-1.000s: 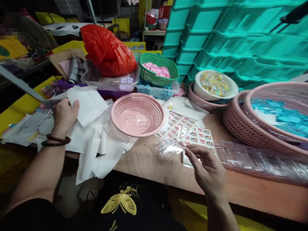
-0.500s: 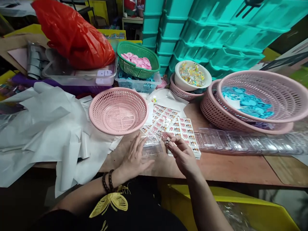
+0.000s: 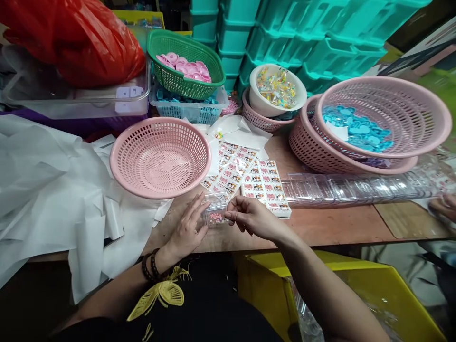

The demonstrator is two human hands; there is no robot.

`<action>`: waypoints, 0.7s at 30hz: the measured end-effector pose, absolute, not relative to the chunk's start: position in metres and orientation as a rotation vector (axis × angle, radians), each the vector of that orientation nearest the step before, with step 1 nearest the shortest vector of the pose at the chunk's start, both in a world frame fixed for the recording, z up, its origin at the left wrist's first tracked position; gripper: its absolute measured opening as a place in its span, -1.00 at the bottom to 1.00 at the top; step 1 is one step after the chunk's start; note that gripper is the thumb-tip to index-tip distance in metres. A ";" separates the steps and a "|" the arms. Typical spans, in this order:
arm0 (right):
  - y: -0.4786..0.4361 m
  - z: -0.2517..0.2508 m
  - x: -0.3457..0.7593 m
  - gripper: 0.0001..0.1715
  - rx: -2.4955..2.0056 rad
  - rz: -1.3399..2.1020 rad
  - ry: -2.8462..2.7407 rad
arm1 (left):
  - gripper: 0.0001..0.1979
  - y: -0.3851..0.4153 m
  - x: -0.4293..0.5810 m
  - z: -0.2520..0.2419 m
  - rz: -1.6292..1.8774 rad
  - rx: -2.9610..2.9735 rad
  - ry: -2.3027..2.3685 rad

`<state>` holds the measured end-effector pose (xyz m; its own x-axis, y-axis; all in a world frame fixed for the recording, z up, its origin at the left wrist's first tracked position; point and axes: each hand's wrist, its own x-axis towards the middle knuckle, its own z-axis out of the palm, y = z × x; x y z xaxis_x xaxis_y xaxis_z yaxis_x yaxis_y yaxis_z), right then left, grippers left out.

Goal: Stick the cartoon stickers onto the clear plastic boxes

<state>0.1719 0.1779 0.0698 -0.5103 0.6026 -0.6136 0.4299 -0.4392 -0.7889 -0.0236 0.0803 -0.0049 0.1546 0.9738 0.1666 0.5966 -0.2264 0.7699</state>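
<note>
A small clear plastic box (image 3: 216,202) lies on the wooden table in front of me. My left hand (image 3: 188,225) rests along its left side, fingers stretched out and touching the edge. Pinched between the thumb and forefinger of my right hand (image 3: 249,216) is the right end of a small printed sticker (image 3: 215,218) with pink lettering. The sticker is against the near side of the box; how much of it is stuck cannot be seen. Just beyond lies a stack of sticker sheets (image 3: 267,187) with cat pictures, and looser sheets (image 3: 231,172) overlap beside it.
A pink basket (image 3: 119,159) stands behind my left hand, with white backing paper (image 3: 46,190) heaped at left. A row of clear boxes (image 3: 331,190) runs rightward below pink baskets (image 3: 420,114) holding blue pieces. Another person's hand (image 3: 443,206) shows at the right edge.
My right hand has moved left with the sticker, from over the sheets to the near side of the box. The left hand stays beside the box. The view has shifted.
</note>
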 end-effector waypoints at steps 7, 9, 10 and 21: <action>0.187 0.073 0.165 -0.56 -1.560 2.097 -1.709 | -0.28 0.082 -0.026 -0.009 0.956 1.937 1.446; 0.188 0.075 0.163 -0.57 -1.584 2.087 -1.720 | -0.27 0.083 -0.026 -0.010 0.972 1.949 1.441; 0.188 0.076 0.163 -0.58 -1.595 2.082 -1.726 | -0.27 0.083 -0.026 -0.010 0.980 1.955 1.438; 0.186 0.076 0.155 -0.63 -1.698 2.027 -1.808 | -0.54 0.078 -0.027 -0.016 0.980 1.989 1.426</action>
